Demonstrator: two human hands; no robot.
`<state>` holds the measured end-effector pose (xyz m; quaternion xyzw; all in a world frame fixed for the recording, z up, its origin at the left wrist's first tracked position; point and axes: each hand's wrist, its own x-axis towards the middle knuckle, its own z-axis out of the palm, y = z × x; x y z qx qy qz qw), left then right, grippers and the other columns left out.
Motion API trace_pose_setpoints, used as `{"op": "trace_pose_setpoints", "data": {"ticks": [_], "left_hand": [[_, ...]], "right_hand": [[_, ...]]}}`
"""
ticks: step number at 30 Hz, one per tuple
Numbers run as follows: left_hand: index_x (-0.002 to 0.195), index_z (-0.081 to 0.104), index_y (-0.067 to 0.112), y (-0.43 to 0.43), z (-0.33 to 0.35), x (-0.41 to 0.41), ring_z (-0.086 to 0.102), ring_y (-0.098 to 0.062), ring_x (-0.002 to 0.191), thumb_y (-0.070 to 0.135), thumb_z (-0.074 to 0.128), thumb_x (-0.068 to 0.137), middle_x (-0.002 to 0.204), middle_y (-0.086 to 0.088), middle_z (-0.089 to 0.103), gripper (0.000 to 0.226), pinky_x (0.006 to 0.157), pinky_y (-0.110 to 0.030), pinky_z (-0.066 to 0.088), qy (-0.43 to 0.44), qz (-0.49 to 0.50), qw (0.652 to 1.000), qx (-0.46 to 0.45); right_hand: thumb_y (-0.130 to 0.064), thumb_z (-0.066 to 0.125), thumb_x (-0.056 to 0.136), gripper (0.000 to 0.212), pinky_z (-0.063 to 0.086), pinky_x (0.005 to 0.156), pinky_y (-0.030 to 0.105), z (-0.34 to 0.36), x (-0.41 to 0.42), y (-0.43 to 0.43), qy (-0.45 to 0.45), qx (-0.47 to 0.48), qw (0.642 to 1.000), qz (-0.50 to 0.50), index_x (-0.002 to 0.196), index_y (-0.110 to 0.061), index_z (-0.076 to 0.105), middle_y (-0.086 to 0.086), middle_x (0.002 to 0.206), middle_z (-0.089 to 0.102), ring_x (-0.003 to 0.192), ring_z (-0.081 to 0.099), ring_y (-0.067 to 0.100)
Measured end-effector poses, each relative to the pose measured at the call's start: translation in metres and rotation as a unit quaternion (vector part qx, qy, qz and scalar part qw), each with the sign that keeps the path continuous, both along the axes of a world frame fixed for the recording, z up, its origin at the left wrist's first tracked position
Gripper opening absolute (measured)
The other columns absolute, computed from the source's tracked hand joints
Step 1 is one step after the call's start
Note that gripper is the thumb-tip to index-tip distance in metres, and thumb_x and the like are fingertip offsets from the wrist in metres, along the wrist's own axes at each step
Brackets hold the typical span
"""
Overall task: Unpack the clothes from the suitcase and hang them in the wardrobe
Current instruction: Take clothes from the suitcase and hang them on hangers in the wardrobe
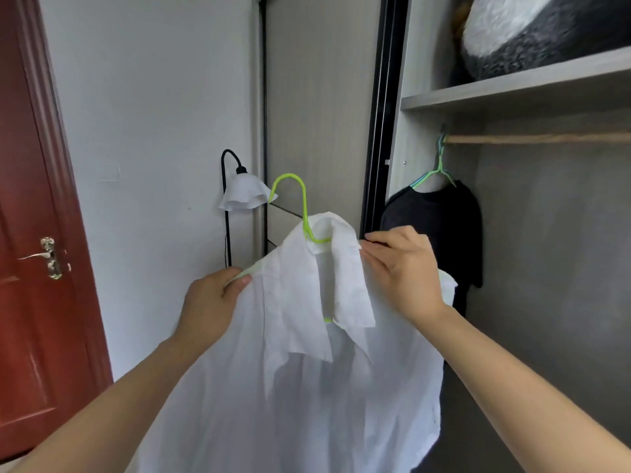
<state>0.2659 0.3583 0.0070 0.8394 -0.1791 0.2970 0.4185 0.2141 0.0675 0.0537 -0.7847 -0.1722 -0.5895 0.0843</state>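
A red door (34, 268) is standing at nine o'clock, with a lamp (242, 192) just past it. The left hand (208, 302) is pinching the white shirt (300, 404) at its shoulder, thumb on top and fingers curled under. The shirt is hanging before the person on a green hanger (305, 206), whose hook is pointing up at twelve. The right hand (406, 271) is pinching the collar's edge with curled fingertips. At two o'clock a dark top (440, 227) is already hanging from the rail (546, 138) inside the wardrobe (512, 93). I'd judge one garment done and this one dressed but not yet hooked. The suitcase is out of sight.
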Motion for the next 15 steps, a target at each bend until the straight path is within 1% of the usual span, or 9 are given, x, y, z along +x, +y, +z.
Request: {"op": "trace_pose_setpoints", "data": {"ticks": [2,4,5,8,10,11,12,13,15], "left_hand": [[0.079,0.065,0.015,-0.006,0.006,0.005,0.055,-0.018,0.062,0.028,0.051,0.099,0.065,-0.002,0.063,0.028,0.056,-0.016,0.038,-0.022,-0.005,1.000,-0.013],[0.081,0.065,0.010,-0.014,0.011,0.012,0.058,-0.025,0.063,0.035,0.049,0.099,0.066,-0.005,0.063,0.035,0.063,-0.031,0.046,-0.062,-0.010,0.998,0.004],[0.082,0.066,0.009,-0.017,0.013,0.016,0.059,-0.026,0.064,0.039,0.046,0.097,0.067,-0.004,0.064,0.039,0.063,-0.035,0.047,-0.082,-0.013,0.996,0.019],[0.084,0.066,0.011,-0.030,0.014,0.021,0.059,-0.022,0.062,0.039,0.043,0.094,0.067,-0.001,0.064,0.038,0.063,-0.035,0.047,-0.125,-0.058,0.990,0.040],[0.081,0.064,0.007,-0.044,0.011,0.025,0.058,-0.025,0.061,0.036,0.048,0.098,0.064,-0.004,0.061,0.037,0.061,-0.032,0.044,-0.126,-0.089,0.987,0.048],[0.080,0.063,0.004,-0.050,0.008,0.029,0.058,-0.027,0.061,0.031,0.051,0.098,0.064,-0.008,0.061,0.035,0.061,-0.032,0.042,-0.122,-0.101,0.986,0.048],[0.080,0.063,0.002,-0.059,0.006,0.031,0.058,-0.028,0.061,0.025,0.053,0.098,0.064,-0.009,0.061,0.031,0.061,-0.032,0.042,-0.115,-0.107,0.986,0.047],[0.077,0.062,0.003,-0.068,0.000,0.036,0.057,-0.029,0.060,0.023,0.054,0.097,0.062,-0.008,0.060,0.029,0.060,-0.032,0.042,-0.099,-0.106,0.988,0.047],[0.069,0.056,0.017,-0.090,-0.006,0.042,0.055,-0.028,0.062,0.031,0.051,0.098,0.059,0.001,0.053,0.033,0.060,-0.036,0.046,-0.073,-0.084,0.990,0.083]], "right_hand": [[-0.018,0.063,0.089,0.016,0.027,0.071,0.029,0.000,-0.006,0.005,-0.010,-0.091,0.996,0.008,0.081,-0.014,0.076,-0.003,0.089,0.069,0.083,0.048,0.019],[-0.016,0.065,0.084,0.012,0.034,0.072,0.031,-0.006,-0.013,0.005,0.049,-0.163,0.985,0.023,0.077,-0.012,0.073,0.000,0.091,0.065,0.083,0.052,0.023],[-0.020,0.063,0.083,0.013,0.036,0.075,0.032,-0.006,-0.017,0.002,0.082,-0.159,0.984,0.026,0.080,-0.012,0.073,0.000,0.094,0.064,0.086,0.053,0.022],[-0.028,0.057,0.073,0.035,0.035,0.080,0.032,0.013,-0.030,-0.016,0.142,0.000,0.989,-0.032,0.102,-0.014,0.069,-0.002,0.105,0.061,0.097,0.049,0.018],[-0.022,0.063,0.074,0.033,0.040,0.083,0.034,0.031,-0.035,-0.030,0.247,0.094,0.962,-0.064,0.106,-0.015,0.067,-0.002,0.103,0.062,0.097,0.051,0.016],[-0.018,0.066,0.077,0.022,0.043,0.080,0.033,0.039,-0.038,-0.034,0.316,0.132,0.939,-0.038,0.098,-0.013,0.070,-0.002,0.093,0.064,0.088,0.054,0.015],[-0.013,0.067,0.079,0.008,0.045,0.073,0.032,0.046,-0.040,-0.040,0.388,0.167,0.906,0.003,0.084,-0.011,0.072,-0.002,0.078,0.064,0.074,0.054,0.013],[-0.010,0.068,0.079,0.009,0.042,0.065,0.029,0.051,-0.044,-0.045,0.440,0.180,0.879,0.030,0.072,-0.007,0.071,-0.001,0.065,0.059,0.063,0.049,0.010],[-0.009,0.072,0.079,0.021,0.037,0.056,0.021,0.058,-0.051,-0.055,0.523,0.171,0.834,0.034,0.058,-0.008,0.068,-0.004,0.055,0.053,0.054,0.043,0.006]]}}
